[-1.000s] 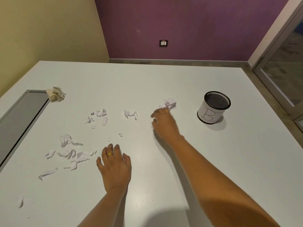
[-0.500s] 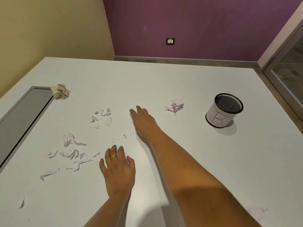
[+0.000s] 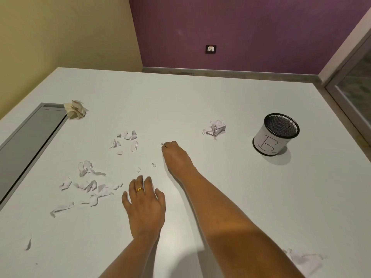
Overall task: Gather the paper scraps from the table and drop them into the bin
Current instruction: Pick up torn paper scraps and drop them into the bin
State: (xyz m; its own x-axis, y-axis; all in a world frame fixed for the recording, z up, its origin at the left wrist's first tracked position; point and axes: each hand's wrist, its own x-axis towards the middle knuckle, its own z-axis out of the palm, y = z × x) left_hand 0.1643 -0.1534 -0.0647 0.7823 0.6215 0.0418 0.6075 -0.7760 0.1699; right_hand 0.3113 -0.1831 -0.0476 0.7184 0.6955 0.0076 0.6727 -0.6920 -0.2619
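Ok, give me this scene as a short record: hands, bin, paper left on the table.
left hand: spread on the table, holding nothing
right hand: fingers curled, a scrap showing at the fingertips
bin: upright, on the right, apart from both hands
loose scraps: scattered left of the hands
white ball: between right hand and bin
beige ball: far left, by the grey panel

Probably an office or meeting room: a broad white surface (image 3: pixel 200 101) with a grey inset panel (image 3: pixel 30 141), a wall socket (image 3: pixel 210 49), a glazed partition (image 3: pixel 357 93).
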